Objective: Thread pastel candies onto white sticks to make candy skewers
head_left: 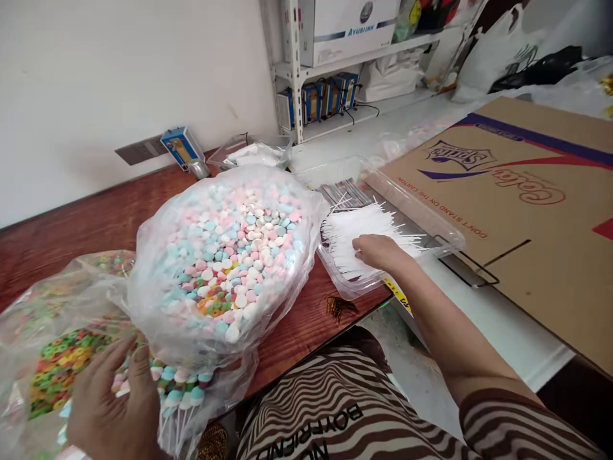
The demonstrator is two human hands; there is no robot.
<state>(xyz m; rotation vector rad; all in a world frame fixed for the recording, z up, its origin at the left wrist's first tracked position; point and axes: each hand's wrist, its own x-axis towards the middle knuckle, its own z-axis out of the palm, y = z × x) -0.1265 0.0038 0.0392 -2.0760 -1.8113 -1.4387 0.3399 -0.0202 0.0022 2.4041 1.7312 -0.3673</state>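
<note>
A small candy-packing workshop: bulk bags of sweets (230, 255), a tray of lollipop sticks (368, 233), cartons (517, 211), stockroom shelving (345, 64)

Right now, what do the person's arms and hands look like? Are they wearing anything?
Both hands are bare: no gloves on the left hand or the right hand, and I see no rings or watch. The right forearm is bare up to a short sleeve with wavy brown-and-cream stripes, matching the striped top.
</note>
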